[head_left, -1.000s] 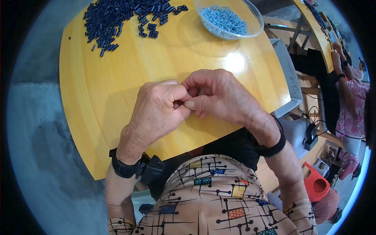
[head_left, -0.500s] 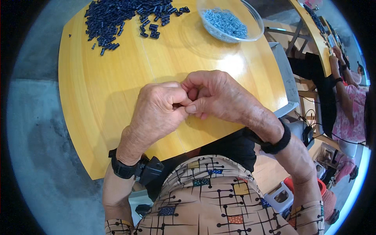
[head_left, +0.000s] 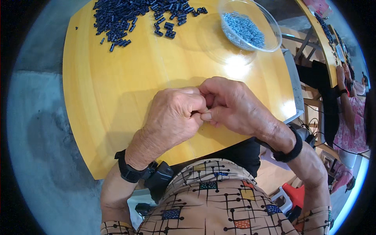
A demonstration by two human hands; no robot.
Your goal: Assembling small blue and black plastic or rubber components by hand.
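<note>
Left hand and right hand meet mid-frame, curled together at the thumbs; whether they're closed on something (knuckles block my view) I can't tell. Black pieces spill from the frame's top edge at upper left; silvery pieces fill the clear bowl upper right. A broad stretch of yellow tabletop lies between, its near edge passing beneath the wrists.

we list: desk, yellow, wood-grained; toward its far left corner, small parts, black to dark blue; at its right edge, far end, bowl, colourless, clear, with small pieces, silvery blue. by the near edge we record: shirt, beige, black lines and dots, patches blue, green, yellow, orange-red, some dotted; wristband, black.
</note>
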